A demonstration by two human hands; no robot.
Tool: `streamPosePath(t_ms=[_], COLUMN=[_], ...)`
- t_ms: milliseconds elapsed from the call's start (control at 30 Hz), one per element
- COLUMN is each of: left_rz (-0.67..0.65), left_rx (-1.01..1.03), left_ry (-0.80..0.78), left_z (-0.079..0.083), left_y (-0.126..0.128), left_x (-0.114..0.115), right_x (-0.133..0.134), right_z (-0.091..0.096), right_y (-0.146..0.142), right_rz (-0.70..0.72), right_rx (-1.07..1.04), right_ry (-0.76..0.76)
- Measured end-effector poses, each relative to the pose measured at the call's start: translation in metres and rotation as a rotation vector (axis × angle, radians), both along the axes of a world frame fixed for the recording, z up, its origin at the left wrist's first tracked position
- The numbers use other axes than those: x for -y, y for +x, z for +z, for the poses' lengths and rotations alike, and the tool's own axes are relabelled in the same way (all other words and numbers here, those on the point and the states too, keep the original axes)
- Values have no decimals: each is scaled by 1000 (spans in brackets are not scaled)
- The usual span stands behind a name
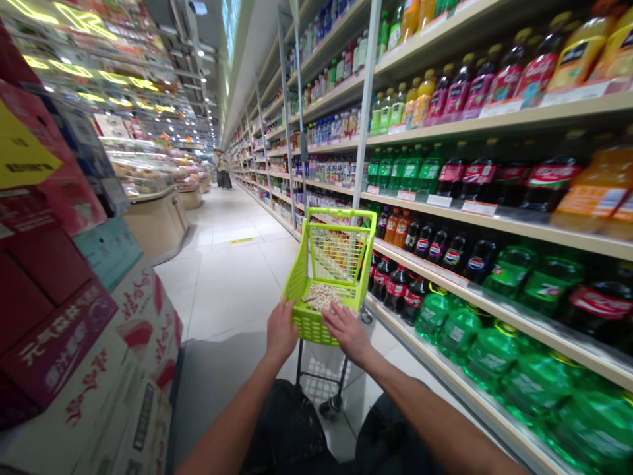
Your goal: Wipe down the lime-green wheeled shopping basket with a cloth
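Note:
A lime-green shopping cart (361,227) stands in the aisle just ahead of me. A small speckled packet (320,296) lies in its basket. My left hand (281,331) rests on the basket's near left rim, fingers curled over the edge. My right hand (347,332) lies on the near right rim beside the packet, fingers wrapped on the edge. Both forearms reach forward from the bottom of the view.
Shelves of soda bottles (475,264) run along the right, close to the cart. Stacked cardboard cartons (74,343) stand on the left. A pale tiled aisle (227,277) stretches ahead, with a rounded display counter (158,221) at left and a person (222,173) far down it.

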State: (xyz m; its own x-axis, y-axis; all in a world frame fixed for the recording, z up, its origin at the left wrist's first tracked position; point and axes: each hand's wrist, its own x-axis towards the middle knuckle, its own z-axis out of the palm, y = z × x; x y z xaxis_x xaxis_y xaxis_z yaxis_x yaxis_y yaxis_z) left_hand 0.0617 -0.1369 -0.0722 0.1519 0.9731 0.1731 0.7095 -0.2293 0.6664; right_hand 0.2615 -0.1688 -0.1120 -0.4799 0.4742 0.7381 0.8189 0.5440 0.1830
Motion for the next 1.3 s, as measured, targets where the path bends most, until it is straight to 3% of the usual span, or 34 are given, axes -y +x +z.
streamPosePath(t_ms=[100,200,267,433,500,600,667,733,833,900,1033,1100,1167,1300], left_rz=[-129,-185,-214,-270,-275,-274,-282,-288,-293,-301,-301,-308,-311,-295], left_rx=[-456,-624,-637,-620,-607,-579,-567,-561,-536,-512,-467,-443,-421,-396], left_ry=[175,126,90,42,41,45,45,49,63,64,40,35,38,52], left_z=[0,3,7,21,24,24,23,23,24,25,25,24,23,19], left_y=[-11,-15,-13,-5,-2,2,4,8,12,14,15,15,15,16], left_x=[-11,-14,-14,-13,-12,-10,-9,-10,-10,-9,-6,-6,-7,-5], right_x=[0,10,13,-2,-2,10,16,13,-5,-15,-3,9,16,15], right_z=[-41,-71,-65,-13,-19,-52,-63,-52,-19,-15,-59,-73,-63,-24], right_y=[-2,-5,-11,-19,-12,-3,-5,-17,-35,-38,-19,-3,11,28], right_rz=[41,58,108,111,80,8,35,103,142,110,-14,1,50,35], right_rx=[122,178,199,155,164,164,164,141,80,58,69,105,119,-1], right_ry=[-109,-166,-163,-134,-203,-322,-325,-273,-202,-223,-361,-347,-274,-106])
